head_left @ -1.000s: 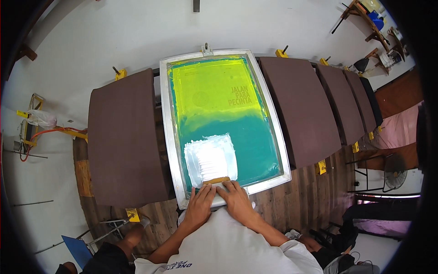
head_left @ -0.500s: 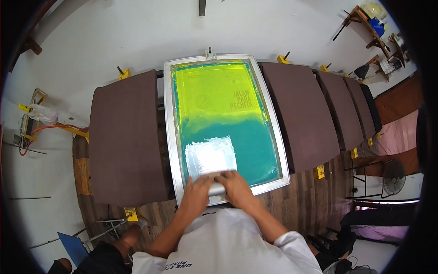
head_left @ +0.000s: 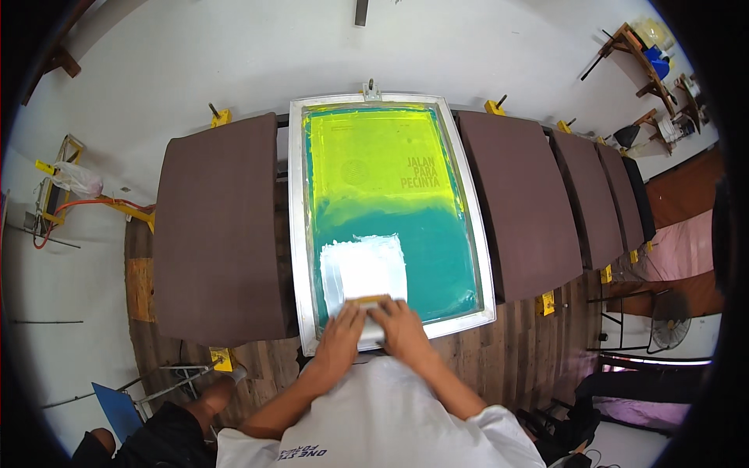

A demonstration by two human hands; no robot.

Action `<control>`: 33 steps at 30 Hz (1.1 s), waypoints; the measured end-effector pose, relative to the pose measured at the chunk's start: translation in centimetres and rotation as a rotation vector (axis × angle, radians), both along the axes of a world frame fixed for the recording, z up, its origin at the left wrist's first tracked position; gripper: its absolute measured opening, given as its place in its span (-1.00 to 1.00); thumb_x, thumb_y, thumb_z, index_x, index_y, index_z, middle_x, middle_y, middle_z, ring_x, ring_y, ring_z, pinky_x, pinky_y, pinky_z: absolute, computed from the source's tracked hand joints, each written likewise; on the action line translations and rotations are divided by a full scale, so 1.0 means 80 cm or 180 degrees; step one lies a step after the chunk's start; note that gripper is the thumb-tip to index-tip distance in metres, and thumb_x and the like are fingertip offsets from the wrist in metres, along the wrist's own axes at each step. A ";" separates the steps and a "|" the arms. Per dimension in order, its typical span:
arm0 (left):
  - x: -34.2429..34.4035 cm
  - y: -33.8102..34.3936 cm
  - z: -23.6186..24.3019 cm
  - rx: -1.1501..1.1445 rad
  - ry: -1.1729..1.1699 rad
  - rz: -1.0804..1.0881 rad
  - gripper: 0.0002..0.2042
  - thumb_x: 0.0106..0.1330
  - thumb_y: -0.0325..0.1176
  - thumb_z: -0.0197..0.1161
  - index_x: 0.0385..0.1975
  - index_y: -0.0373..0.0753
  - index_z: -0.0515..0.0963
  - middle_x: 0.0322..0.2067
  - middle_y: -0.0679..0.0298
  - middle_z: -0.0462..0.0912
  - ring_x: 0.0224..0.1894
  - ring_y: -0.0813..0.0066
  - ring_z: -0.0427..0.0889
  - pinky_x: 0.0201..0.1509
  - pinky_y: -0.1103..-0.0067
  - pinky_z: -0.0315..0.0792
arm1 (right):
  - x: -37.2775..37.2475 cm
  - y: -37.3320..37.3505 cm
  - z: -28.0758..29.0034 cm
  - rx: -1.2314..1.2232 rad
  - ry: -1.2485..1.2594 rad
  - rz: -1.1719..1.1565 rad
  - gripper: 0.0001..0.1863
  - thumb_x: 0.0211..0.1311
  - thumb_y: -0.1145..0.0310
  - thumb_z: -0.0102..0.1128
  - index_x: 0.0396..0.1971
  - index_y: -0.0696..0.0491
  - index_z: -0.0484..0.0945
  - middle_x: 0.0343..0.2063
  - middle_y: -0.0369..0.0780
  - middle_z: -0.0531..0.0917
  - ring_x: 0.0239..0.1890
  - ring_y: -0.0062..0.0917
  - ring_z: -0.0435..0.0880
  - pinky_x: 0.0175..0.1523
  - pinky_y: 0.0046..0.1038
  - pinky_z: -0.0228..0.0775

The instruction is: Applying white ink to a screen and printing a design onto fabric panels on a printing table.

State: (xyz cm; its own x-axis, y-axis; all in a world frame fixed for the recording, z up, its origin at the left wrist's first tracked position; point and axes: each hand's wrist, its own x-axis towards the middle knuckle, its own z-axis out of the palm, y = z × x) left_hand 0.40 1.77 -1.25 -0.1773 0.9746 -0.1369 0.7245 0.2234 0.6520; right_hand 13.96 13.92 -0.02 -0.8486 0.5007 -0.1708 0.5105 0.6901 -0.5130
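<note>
A silk-screen frame [head_left: 300, 257] with a silver metal rim lies in front of me, long side running away from my body. Its mesh is yellow-green at the far part and teal [head_left: 437, 249] nearer to me. A patch of white ink [head_left: 363, 269] covers the near-left part of the mesh. At the near edge of this patch, a squeegee [head_left: 370, 331] with a pale handle and a yellowish edge lies crosswise. My left hand [head_left: 341, 339] grips its left part and my right hand [head_left: 399, 327] its right part, with the fingertips folded over it.
Brown-covered printing boards stand on the left [head_left: 218, 234] and right [head_left: 519, 210], with yellow clamps [head_left: 221, 359] at their ends. A hinge clamp [head_left: 371, 91] holds the frame's far end. Another person's leg [head_left: 207, 405] shows at lower left. A fan [head_left: 669, 324] stands at right.
The squeegee has tilted, and more of its yellowish edge shows. Both hands stay on it near the frame's near end. The whole view has shifted slightly.
</note>
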 end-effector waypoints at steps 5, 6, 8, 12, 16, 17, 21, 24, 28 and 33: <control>0.002 -0.004 0.029 -0.0357 -0.0367 -0.0119 -0.41 0.01 -0.73 0.13 0.18 -0.43 0.41 0.21 -0.11 0.44 0.32 0.00 0.37 0.37 0.16 0.25 | 0.016 -0.010 0.013 -0.0155 -0.0044 0.0021 -0.51 -0.03 0.59 0.19 0.00 -0.02 0.57 -0.05 -0.10 0.55 0.02 -0.15 0.53 -0.05 -0.08 0.48; -0.006 0.002 0.013 -0.0087 -0.0266 -0.0138 -0.44 -0.01 -0.74 0.14 0.13 -0.43 0.45 0.14 -0.10 0.51 0.23 0.00 0.46 0.34 0.19 0.30 | 0.006 0.002 0.021 -0.0285 -0.0120 0.0081 -0.51 -0.04 0.58 0.20 -0.01 -0.03 0.58 -0.08 -0.11 0.57 0.00 -0.15 0.54 -0.06 -0.08 0.48; -0.030 0.037 0.012 0.0025 -0.0117 -0.0031 -0.45 -0.02 -0.76 0.12 0.09 -0.42 0.48 0.08 -0.10 0.56 0.18 -0.03 0.51 0.31 0.24 0.35 | -0.021 0.036 0.017 0.0057 -0.0182 0.0099 -0.52 -0.07 0.59 0.21 -0.06 -0.07 0.60 -0.16 -0.14 0.63 -0.04 -0.17 0.58 -0.10 -0.11 0.51; -0.070 0.098 0.008 0.0501 -0.0258 0.0345 -0.51 -0.01 -0.79 0.11 0.01 -0.41 0.54 0.03 -0.12 0.58 0.03 -0.10 0.59 0.17 0.28 0.49 | -0.067 0.089 0.004 0.0406 0.0043 0.0083 -0.55 -0.09 0.60 0.24 -0.11 -0.06 0.65 -0.16 -0.18 0.64 -0.05 -0.18 0.58 -0.11 -0.14 0.54; -0.054 0.067 -0.018 0.0387 0.0116 0.0078 -0.50 0.00 -0.78 0.10 0.04 -0.40 0.53 0.11 -0.08 0.54 0.16 -0.03 0.53 0.20 0.25 0.43 | -0.048 0.069 -0.013 0.0181 0.0169 0.0024 -0.46 -0.20 0.64 0.27 -0.07 0.01 0.60 -0.08 -0.13 0.60 -0.02 -0.13 0.55 -0.01 -0.18 0.53; -0.038 0.043 -0.039 0.0655 0.0450 0.0091 -0.45 0.00 -0.77 0.11 0.10 -0.37 0.50 0.15 -0.08 0.50 0.26 0.00 0.44 0.27 0.23 0.34 | -0.038 0.052 -0.011 0.0124 0.0118 -0.0019 -0.41 -0.25 0.65 0.27 -0.03 0.03 0.58 -0.03 -0.09 0.59 0.01 -0.11 0.54 0.07 -0.21 0.50; 0.003 -0.008 0.007 0.0004 0.0001 -0.0141 -0.36 0.00 -0.73 0.17 0.23 -0.38 0.39 0.25 -0.13 0.39 0.35 -0.04 0.32 0.35 0.16 0.25 | 0.014 -0.011 0.007 -0.0082 0.0039 -0.0073 -0.38 -0.27 0.67 0.26 -0.01 0.14 0.58 0.00 -0.04 0.59 0.03 -0.08 0.55 0.11 -0.21 0.47; 0.005 -0.014 0.021 -0.0272 -0.0099 -0.0178 -0.39 0.01 -0.69 0.21 0.19 -0.40 0.42 0.21 -0.11 0.43 0.33 -0.02 0.36 0.34 0.18 0.26 | 0.016 -0.020 0.022 -0.0287 0.0079 -0.0058 -0.43 -0.22 0.67 0.23 -0.02 0.18 0.58 -0.05 -0.02 0.61 0.01 -0.06 0.55 0.12 -0.19 0.45; -0.024 0.020 0.011 0.0255 -0.0089 0.0078 -0.47 0.00 -0.72 0.16 0.09 -0.39 0.51 0.07 -0.07 0.57 0.20 0.02 0.49 0.26 0.21 0.34 | -0.021 0.021 0.034 -0.0158 -0.0007 -0.0012 -0.44 -0.21 0.68 0.22 -0.03 0.15 0.60 -0.08 0.01 0.62 0.01 -0.05 0.55 0.09 -0.17 0.47; -0.051 0.068 -0.002 0.0741 0.0312 0.0397 -0.45 0.04 -0.80 0.04 0.14 -0.43 0.46 0.16 -0.14 0.48 0.29 -0.05 0.40 0.38 0.24 0.28 | -0.060 0.056 0.015 0.0517 0.0216 -0.0087 -0.36 -0.17 0.68 0.20 0.08 0.09 0.52 0.08 -0.08 0.55 0.12 -0.13 0.49 0.05 -0.17 0.49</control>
